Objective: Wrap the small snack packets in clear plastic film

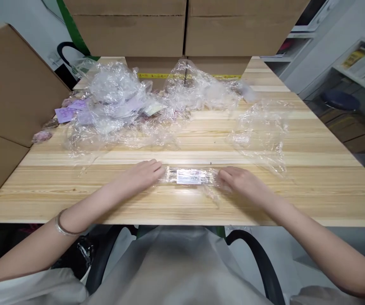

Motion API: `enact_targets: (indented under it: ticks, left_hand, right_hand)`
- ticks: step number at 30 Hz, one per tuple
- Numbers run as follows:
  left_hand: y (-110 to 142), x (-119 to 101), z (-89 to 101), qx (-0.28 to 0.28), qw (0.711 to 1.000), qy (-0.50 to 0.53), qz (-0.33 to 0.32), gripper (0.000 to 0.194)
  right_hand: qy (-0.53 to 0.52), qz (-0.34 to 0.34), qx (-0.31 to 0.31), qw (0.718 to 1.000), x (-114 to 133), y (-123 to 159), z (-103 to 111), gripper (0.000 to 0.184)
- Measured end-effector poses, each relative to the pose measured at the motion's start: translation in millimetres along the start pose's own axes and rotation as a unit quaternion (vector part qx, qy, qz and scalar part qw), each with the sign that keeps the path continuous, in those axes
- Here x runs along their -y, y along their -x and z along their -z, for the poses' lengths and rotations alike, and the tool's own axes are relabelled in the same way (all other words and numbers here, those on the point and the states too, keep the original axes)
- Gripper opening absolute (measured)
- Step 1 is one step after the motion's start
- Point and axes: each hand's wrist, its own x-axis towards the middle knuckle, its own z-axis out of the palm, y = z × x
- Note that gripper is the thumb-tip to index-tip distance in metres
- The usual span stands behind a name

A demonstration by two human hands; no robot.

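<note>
A narrow clear plastic packet with a white printed label lies lengthwise across the near part of the wooden table. Its left end is pinched by the fingers of my left hand, and its right end by those of my right hand. What is inside the packet is hard to make out through the shiny film. A loose bit of film hangs below its right half, near my right hand.
A heap of crumpled clear plastic bags spreads over the far left, with purple cards at its edge. Another loose bag lies right. Large cardboard boxes stand behind the table; another cardboard box stands left.
</note>
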Motion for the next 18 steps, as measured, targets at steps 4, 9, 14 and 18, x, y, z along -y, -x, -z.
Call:
enact_targets:
  ticks: [4,9,14,18]
  left_hand:
    - [16.3,-6.5,-11.7,-0.012,0.998,-0.059,-0.020,0.026]
    - [32.5,-24.1,-11.6,-0.047,0.997,-0.044,0.045,0.029]
    - [-6.5,-72.1,-35.4,-0.126,0.992,0.008,0.005,0.050]
    - [-35.3,-93.1,-64.2,-0.128,0.990,0.050,0.029,0.062]
  right_hand:
    - [0.050,0.048,-0.013,0.998,-0.5,20.4,-6.8,0.025]
    - [-0.121,-0.055,-0.022,0.991,-7.0,40.9,7.0,0.022]
    - [-0.171,-0.257,-0.009,0.951,0.2,26.8,13.5,0.053]
    - [-0.180,-0.263,-0.012,0.948,10.5,10.1,17.6,0.032]
